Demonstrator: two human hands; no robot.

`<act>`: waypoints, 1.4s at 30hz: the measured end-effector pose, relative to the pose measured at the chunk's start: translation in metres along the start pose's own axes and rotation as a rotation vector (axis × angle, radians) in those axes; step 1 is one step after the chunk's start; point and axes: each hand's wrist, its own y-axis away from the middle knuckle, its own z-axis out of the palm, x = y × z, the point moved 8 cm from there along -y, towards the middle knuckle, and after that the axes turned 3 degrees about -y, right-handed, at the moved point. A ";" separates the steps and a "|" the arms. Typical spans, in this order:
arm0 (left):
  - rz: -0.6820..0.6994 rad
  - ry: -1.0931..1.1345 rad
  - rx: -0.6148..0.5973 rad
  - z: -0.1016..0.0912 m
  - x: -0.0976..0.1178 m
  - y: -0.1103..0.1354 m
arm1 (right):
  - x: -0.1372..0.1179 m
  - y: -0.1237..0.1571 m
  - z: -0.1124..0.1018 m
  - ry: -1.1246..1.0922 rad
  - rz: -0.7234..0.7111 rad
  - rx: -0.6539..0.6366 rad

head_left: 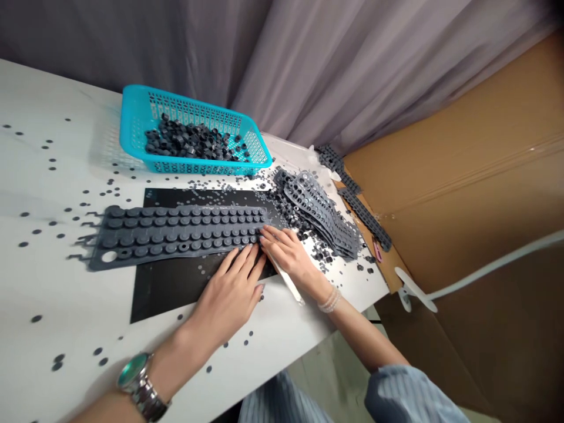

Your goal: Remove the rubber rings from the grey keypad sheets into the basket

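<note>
A grey moulded rubber sheet (165,235) with rows of round raised caps lies across a black mat (163,296). One round hole shows at its near left corner. My left hand (233,288) is open, its fingers stretched out and the tips touching the sheet's near edge toward the right end. Close beside it, my right hand (291,258) grips a slim white stick-like tool (291,288). That tool's working tip is hidden under the fingers at the sheet's right end, so its exact kind cannot be made out.
Behind the mat stands a turquoise basket (198,163) holding many small dark caps. Stacked punched grey sheets (324,214) and loose caps lie to the right. Small dark discs are scattered over the white table (83,294). A cardboard panel (462,147) and white clamp (414,291) border the right side.
</note>
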 end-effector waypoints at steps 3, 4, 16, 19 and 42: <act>-0.007 0.008 -0.002 0.001 0.000 0.000 | 0.003 -0.003 0.005 0.004 -0.026 -0.002; -0.008 0.008 -0.002 0.001 0.000 0.000 | 0.006 -0.004 0.007 -0.011 -0.025 0.004; 0.001 0.016 0.001 -0.001 0.000 0.000 | 0.030 0.008 -0.008 -0.154 0.157 0.187; 0.000 0.022 -0.020 0.001 0.000 0.001 | 0.017 0.006 0.003 -0.161 0.092 0.122; -0.006 0.018 -0.010 0.000 0.001 0.000 | 0.063 0.023 -0.016 -0.135 0.398 0.331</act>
